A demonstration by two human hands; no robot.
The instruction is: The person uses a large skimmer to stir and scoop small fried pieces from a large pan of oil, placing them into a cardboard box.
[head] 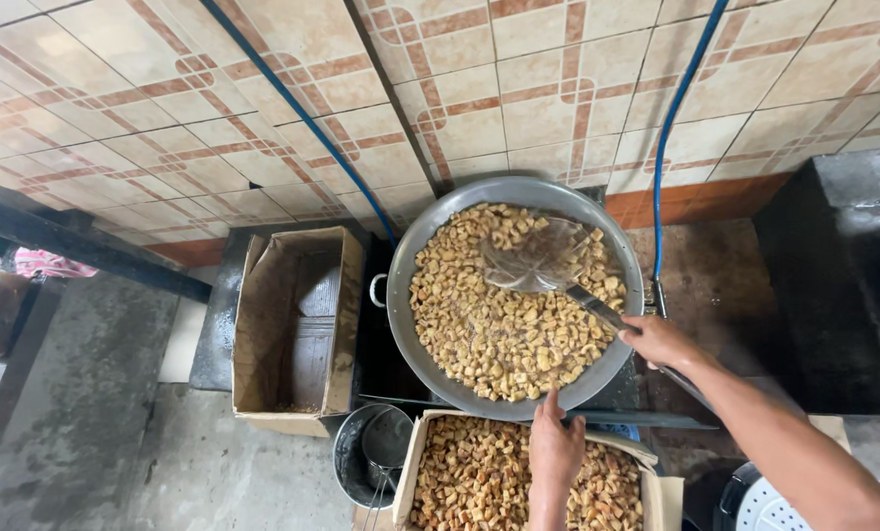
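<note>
At the centre of the frame a wide grey metal wok [430,295] sits full of golden fried cubes [504,334]. Over its upper right part lies a mesh skimmer [536,258], its handle running down-right into the right hand [661,341], which is closed around it. The left hand [555,447] rises from the bottom edge, one finger touching the wok's near rim, the rest loosely curled and holding nothing. Beneath that hand a cardboard box [415,462] holds more fried pieces. Left of the wok stands an open, nearly bare carton [297,324]. Blue hoses [668,138] cross the tiled wall behind.
</note>
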